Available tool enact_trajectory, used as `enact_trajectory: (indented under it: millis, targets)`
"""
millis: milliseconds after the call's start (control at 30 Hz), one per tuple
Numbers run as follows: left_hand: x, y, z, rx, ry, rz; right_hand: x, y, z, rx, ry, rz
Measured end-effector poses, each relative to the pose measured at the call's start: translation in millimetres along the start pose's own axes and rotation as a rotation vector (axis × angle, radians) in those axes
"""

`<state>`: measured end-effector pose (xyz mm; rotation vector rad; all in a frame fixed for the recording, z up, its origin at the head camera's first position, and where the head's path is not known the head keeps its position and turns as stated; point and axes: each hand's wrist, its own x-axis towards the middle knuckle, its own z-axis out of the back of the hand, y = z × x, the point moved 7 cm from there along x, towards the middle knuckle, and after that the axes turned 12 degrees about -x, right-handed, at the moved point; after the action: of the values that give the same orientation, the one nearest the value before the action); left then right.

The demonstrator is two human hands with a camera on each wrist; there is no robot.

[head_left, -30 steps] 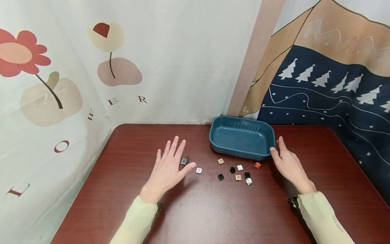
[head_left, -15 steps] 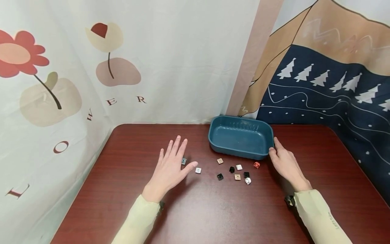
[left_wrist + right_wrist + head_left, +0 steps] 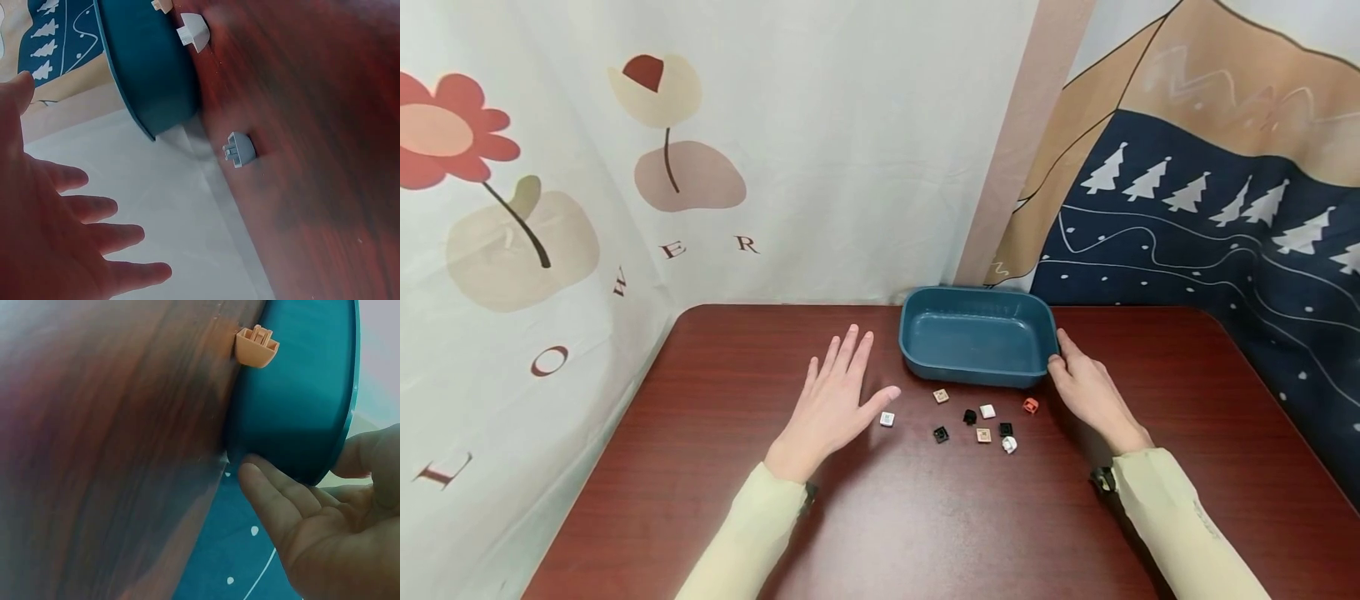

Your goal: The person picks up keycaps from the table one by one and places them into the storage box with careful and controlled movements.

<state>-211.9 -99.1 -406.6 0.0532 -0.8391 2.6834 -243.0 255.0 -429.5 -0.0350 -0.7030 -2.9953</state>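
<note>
The left hand (image 3: 833, 404) blocks the head view of a grey keycap (image 3: 239, 150), which the left wrist view shows lying on the tabletop (image 3: 925, 517) with its stem showing. That hand's grip is spread, fingers straight and thumb out; whether it touches the tabletop is hard to judge. At the top edge of the same view a tan keycap (image 3: 162, 5) is cut off, and the wood at the upper right blurs.

The right hand (image 3: 1090, 392) runs out of its own wrist view at the right edge. Its grip is loosely extended rather than clenched, fingers against the right end of the blue tray (image 3: 973, 377) and thumb by the near right corner. The tray stands at the back of the tabletop, its wall hiding the foot of the cloth behind.

In front of the tray lie scattered keycaps, too small in the head view for any markings to be read. The orange keycap (image 3: 1031, 405) is nearest the right hand, while a white keycap (image 3: 887, 419) lies just below the left thumb, between that hand and the main scatter. Both pale sleeves (image 3: 748, 529) are cut off at the bottom edge. A printed cloth (image 3: 850, 150) hangs behind, its red flower cropped at the left.
</note>
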Motion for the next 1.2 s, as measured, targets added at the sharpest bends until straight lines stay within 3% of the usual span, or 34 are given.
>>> enact_trajectory:
  millis: [600, 867, 1200]
  targets:
    - [42.3, -4.8, -28.1, 0.010, 0.087, 0.033, 8.4, 2.4, -8.1, 0.033, 0.070, 0.012]
    - [56.3, 1.1, -38.1, 0.017, 0.092, 0.075, -5.1, -6.1, -4.6, 0.027, 0.105, -0.025]
    - [61.9, 4.9, -44.4, 0.008, 0.091, 0.116, -30.9, -4.3, 10.3, -0.084, 0.050, 0.028]
